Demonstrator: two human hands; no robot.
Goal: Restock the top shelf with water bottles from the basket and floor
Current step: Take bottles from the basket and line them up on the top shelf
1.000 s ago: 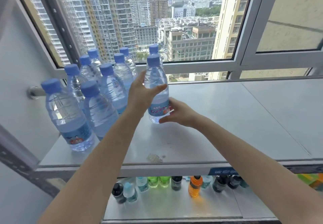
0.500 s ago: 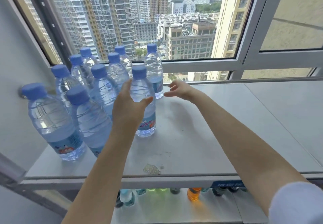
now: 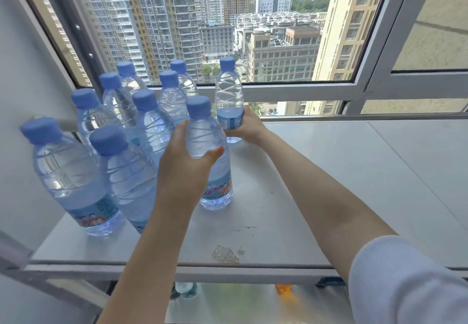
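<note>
I see the nearer water bottle [image 3: 211, 171] standing upright on the top shelf [image 3: 329, 197], left of the middle of the surface. My left hand [image 3: 182, 171] curls round its ribbed upper body, thumb [image 3: 215, 152] across the front, forearm reaching up from the front edge (the other fingers are hidden behind the bottle). Just beyond it, close to the rear edge, the far bottle [image 3: 228, 96] is upright too, and my right hand [image 3: 249, 127] grips it around the label, arm stretched out diagonally from a white sleeve [image 3: 405, 285]. The other stocked bottles [image 3: 121, 171] crowd the left end of the surface, just beside the nearer one. A pale stain [image 3: 225, 254] sits near the front edge.
</note>
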